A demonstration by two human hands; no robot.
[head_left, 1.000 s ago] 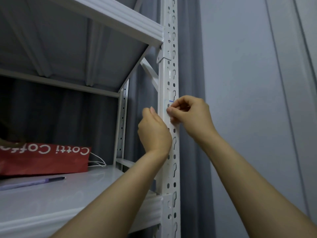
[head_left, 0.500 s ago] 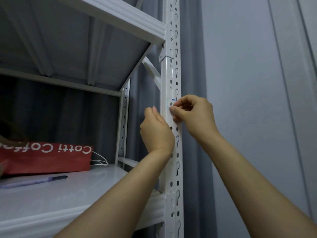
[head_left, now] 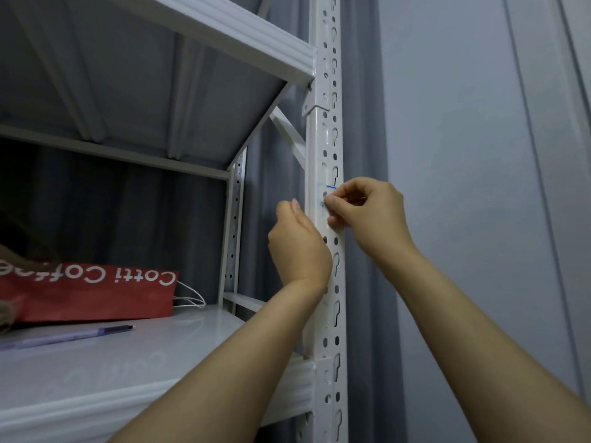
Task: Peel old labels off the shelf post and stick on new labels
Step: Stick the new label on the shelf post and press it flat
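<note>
Pinching label, R hand | L hand upright against post

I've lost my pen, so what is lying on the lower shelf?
A red paper bag lies on its side on the shelf, with a purple pen in front of it. Whatever is behind the bag is covered; the left forearm hides part of the front edge.

Red Cotti Coffee paper bag lying on the white shelf board to my left, purple pen just in front of it, grey curtain behind, pale wall to my right.
</note>
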